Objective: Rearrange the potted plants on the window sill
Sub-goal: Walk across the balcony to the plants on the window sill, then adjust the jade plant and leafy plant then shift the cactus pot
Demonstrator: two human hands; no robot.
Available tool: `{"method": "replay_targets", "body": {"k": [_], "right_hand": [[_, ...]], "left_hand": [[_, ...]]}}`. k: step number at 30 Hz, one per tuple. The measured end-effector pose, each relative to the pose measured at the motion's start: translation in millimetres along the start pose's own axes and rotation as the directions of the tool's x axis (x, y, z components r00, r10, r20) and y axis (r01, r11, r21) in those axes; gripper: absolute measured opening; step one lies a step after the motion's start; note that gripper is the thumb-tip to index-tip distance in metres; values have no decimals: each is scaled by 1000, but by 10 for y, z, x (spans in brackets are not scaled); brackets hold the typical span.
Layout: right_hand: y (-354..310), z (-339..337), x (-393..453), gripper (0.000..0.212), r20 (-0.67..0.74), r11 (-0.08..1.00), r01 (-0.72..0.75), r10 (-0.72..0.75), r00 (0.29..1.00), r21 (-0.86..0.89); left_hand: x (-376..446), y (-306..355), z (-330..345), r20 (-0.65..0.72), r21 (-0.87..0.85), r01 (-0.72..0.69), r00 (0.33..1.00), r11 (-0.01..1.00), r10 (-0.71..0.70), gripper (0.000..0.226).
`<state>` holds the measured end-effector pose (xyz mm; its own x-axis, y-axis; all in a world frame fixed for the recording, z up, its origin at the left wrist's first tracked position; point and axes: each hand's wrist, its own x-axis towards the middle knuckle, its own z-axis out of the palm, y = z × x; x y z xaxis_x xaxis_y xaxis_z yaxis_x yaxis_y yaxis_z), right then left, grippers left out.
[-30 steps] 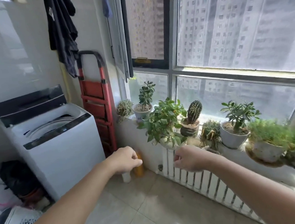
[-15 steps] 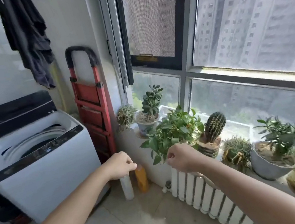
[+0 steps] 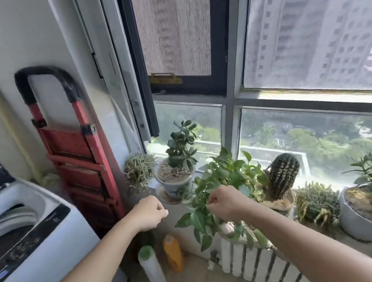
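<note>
Potted plants stand in a row on the window sill (image 3: 185,216). From the left: a stringy succulent (image 3: 139,170), a jade plant in a white patterned pot (image 3: 177,177), a leafy green vine (image 3: 227,182), a striped cactus (image 3: 282,175), a low spiky succulent (image 3: 315,203) and a shrub in a grey pot (image 3: 367,212). My left hand (image 3: 148,212) is loosely curled and holds nothing, just in front of the jade pot. My right hand (image 3: 226,202) is curled among the vine's leaves; I cannot tell whether it grips a stem. The vine's pot is hidden by leaves.
A white radiator (image 3: 261,265) hangs under the sill. A white bottle (image 3: 152,268) and an orange bottle (image 3: 173,252) stand on the floor below my hands. A red folding ladder (image 3: 76,154) leans on the wall, with a washing machine (image 3: 23,235) at the left.
The view has come closer to the sill. Both hands have risen toward the plants; my right hand has moved into the vine's leaves and my left hand toward the jade pot.
</note>
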<state>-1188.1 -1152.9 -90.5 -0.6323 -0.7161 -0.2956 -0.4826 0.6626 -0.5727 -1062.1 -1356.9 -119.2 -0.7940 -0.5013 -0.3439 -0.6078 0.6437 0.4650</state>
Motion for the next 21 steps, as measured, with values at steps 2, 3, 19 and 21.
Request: {"method": "replay_targets", "body": {"k": [2, 3, 19, 21], "right_hand": [[-33, 21, 220, 19, -26, 1000, -25, 25, 999, 9], [-44, 32, 320, 16, -34, 999, -45, 46, 998, 16], [444, -174, 1973, 41, -96, 937, -121, 160, 982, 327], [513, -258, 2213, 43, -98, 925, -106, 152, 984, 365]], "left_hand": [[203, -69, -80, -19, -7, 4, 1000, 1000, -4, 25], [289, -96, -99, -27, -11, 9, 1000, 1000, -9, 25], [1639, -36, -57, -4, -327, 263, 960, 907, -280, 28], [1765, -19, -32, 21, -348, 324, 941, 879, -339, 19]]}}
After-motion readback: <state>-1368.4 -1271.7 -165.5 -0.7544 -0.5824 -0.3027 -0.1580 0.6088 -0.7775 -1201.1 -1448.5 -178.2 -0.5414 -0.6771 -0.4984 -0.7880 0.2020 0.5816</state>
